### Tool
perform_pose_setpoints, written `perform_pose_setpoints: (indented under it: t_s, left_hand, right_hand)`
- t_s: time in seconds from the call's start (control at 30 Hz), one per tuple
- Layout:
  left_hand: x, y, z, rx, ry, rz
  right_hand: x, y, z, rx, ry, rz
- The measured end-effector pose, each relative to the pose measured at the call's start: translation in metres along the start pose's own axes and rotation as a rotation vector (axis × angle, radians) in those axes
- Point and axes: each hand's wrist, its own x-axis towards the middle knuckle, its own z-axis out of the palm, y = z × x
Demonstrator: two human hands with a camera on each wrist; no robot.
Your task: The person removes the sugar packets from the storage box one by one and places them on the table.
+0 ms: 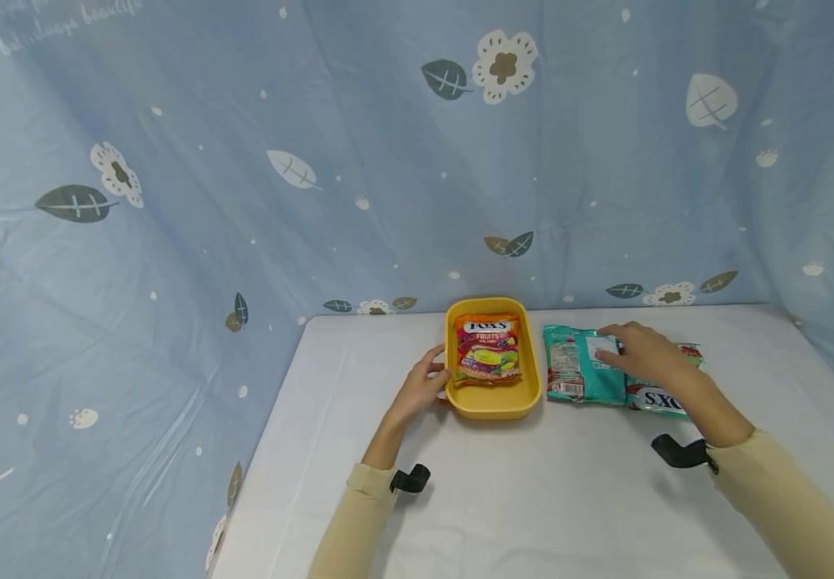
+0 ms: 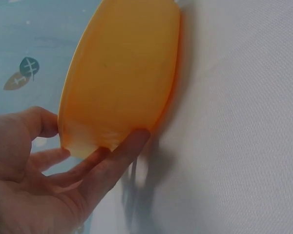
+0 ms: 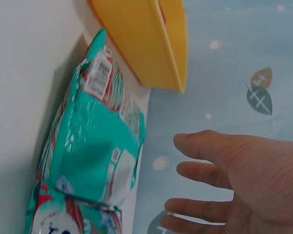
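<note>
Yellow plastic forms the box (image 1: 495, 412) on the white table (image 1: 518, 507), and an orange candy bag (image 1: 487, 354) lies in it, pushed toward the far end, with bare floor at the near end. Just to the right of the box a teal bag (image 1: 577, 376) lies flat on the table, its barcode nearest the box; a second teal bag (image 1: 659, 400) adjoins its right edge, partly hidden from above by the forearm.

Extended fingers of the left hand (image 1: 419, 387) rest against the outside of the box's left wall without wrapping it. Light, steady contact like this should suit the work: enough to keep the box from sliding, not enough to tip it.

Above the first teal bag, the right hand (image 1: 644, 355) is released, holding nothing, its fingers spread apart; the right wrist view shows a gap between them and the wrapper. Lifting this bag well would probably call for thumb and fingers on opposite edges, gathering the loose film before squeezing, since slick wrapping may slip under a fingertip pinch. Care at the edge shared with the second bag seems wise, as the two could drag together.
</note>
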Motion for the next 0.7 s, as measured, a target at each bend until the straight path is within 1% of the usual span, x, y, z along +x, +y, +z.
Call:
perform_pose_setpoints:
  t_s: [0.13,0.2,0.27,0.37,0.5,0.6,0.7]
  left_hand:
    - [-0.003,0.0,0.0,0.011,0.003,0.001]
    - [-0.002,-0.002,0.0,0.02,0.002,-0.001]
    - [0.002,-0.007,0.001,0.024,0.003,-0.004]
    - [0.01,-0.017,0.001,0.023,0.007,-0.01]
    - [0.018,-0.029,0.0,0.03,0.022,0.005]
    - [0.02,-0.032,0.0,0.043,0.032,0.021]
    - [0.02,-0.032,0.0,0.059,0.042,0.021]
  right_hand:
    - [0.004,-0.006,0.005,0.005,-0.012,0.01]
    - [0.005,-0.009,0.007,-0.004,-0.014,0.018]
    - [0.006,-0.012,0.008,-0.006,-0.016,0.018]
    - [0.008,-0.015,0.009,-0.007,-0.012,0.007]
    - [0.009,-0.018,0.01,-0.016,-0.011,-0.004]
    - [0.012,-0.022,0.01,-0.016,-0.01,0.002]
    - [0.014,-0.026,0.01,-0.014,-0.013,0.015]
